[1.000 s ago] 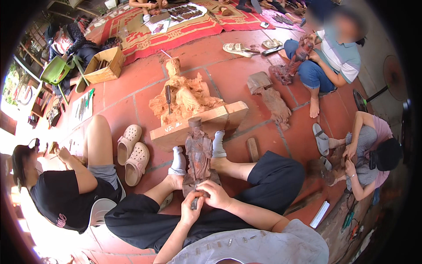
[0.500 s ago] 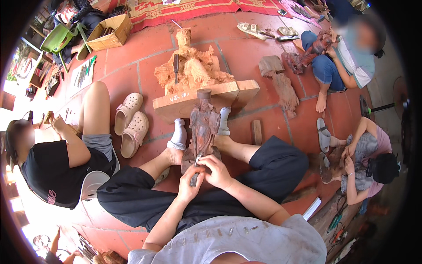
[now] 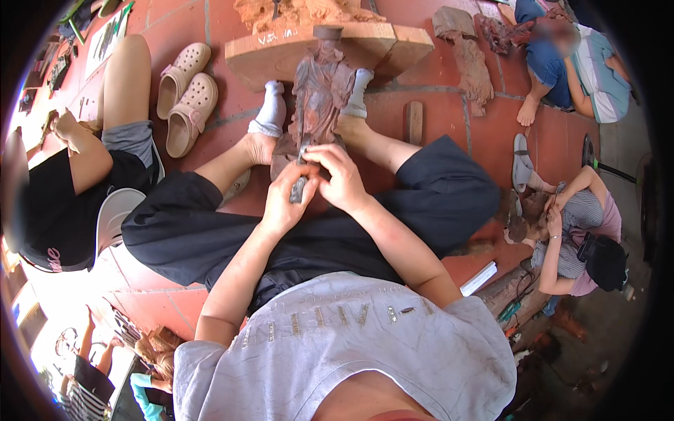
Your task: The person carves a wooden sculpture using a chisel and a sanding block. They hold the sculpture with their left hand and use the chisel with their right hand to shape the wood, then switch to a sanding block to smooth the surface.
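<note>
A dark reddish-brown wooden statue (image 3: 319, 95) of a robed figure with a flat-topped hat stands between my feet, leaning away from me. My left hand (image 3: 284, 200) is closed around the grey handle of a carving chisel (image 3: 298, 189). The fingers of my right hand (image 3: 342, 175) pinch the chisel's short metal blade, close to the statue's base. Both hands meet at the tool, and its cutting tip is hard to make out.
Beyond the statue, a thick wooden slab (image 3: 316, 59) carries an orange carving (image 3: 309, 12). Beige clogs (image 3: 189, 112) lie to the left, a wood block (image 3: 413, 123) to the right. People sit on both sides; a brown carved piece (image 3: 470, 70) lies at far right.
My view has tipped downward, so the statue, slab and hands sit higher in the picture. Both hands keep their hold on the chisel at the statue's base.
</note>
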`<move>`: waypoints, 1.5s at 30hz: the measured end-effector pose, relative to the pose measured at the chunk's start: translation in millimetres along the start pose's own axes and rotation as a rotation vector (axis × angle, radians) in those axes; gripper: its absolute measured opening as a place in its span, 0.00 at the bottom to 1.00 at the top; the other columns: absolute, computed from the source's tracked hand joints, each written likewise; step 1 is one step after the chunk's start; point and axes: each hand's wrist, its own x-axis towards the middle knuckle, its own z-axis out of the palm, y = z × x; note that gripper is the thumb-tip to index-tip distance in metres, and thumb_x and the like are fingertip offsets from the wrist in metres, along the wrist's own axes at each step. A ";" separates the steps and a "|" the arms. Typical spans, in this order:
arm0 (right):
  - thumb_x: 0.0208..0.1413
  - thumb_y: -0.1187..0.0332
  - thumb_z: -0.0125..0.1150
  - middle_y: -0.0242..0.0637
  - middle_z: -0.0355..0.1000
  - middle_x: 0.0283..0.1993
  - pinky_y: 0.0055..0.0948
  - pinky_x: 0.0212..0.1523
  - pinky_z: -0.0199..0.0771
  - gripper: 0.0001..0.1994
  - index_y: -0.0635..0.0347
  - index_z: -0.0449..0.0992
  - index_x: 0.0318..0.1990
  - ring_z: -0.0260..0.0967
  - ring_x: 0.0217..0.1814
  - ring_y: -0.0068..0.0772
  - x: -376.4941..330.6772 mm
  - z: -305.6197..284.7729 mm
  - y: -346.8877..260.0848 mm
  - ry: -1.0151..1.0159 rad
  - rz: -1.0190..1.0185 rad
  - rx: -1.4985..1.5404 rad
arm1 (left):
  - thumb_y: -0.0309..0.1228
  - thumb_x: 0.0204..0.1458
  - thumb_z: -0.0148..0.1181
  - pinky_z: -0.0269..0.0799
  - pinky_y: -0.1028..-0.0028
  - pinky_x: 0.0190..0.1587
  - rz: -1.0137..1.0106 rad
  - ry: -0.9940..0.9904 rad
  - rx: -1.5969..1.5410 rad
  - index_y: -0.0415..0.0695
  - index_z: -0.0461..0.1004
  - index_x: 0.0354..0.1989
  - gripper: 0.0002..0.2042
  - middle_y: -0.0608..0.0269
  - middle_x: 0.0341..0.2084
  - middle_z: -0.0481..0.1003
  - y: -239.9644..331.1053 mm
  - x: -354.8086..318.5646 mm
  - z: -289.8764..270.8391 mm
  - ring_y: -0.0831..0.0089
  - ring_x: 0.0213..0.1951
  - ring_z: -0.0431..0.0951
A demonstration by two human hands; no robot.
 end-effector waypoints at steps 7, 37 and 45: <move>0.40 0.82 0.66 0.39 0.75 0.50 0.39 0.51 0.78 0.21 0.57 0.78 0.46 0.74 0.51 0.47 7.1 -5.7 2.2 0.073 0.011 -0.039 | 0.24 0.56 0.63 0.74 0.66 0.51 0.024 -0.021 -0.041 0.40 0.76 0.47 0.10 0.53 0.42 0.79 3.0 15.6 2.6 0.55 0.45 0.80; 0.39 0.84 0.66 0.39 0.78 0.49 0.36 0.50 0.78 0.20 0.58 0.81 0.44 0.76 0.51 0.44 10.6 -10.1 5.0 0.117 -0.017 -0.050 | 0.25 0.56 0.62 0.72 0.61 0.48 0.099 0.002 0.140 0.43 0.77 0.43 0.08 0.57 0.39 0.79 6.9 22.2 8.8 0.55 0.45 0.80; 0.36 0.82 0.67 0.37 0.78 0.47 0.40 0.50 0.76 0.21 0.58 0.79 0.43 0.74 0.49 0.46 7.7 -5.5 7.6 0.147 -0.023 -0.086 | 0.25 0.55 0.61 0.73 0.61 0.48 0.115 0.000 0.183 0.43 0.77 0.42 0.07 0.56 0.38 0.79 7.2 23.4 10.5 0.55 0.43 0.80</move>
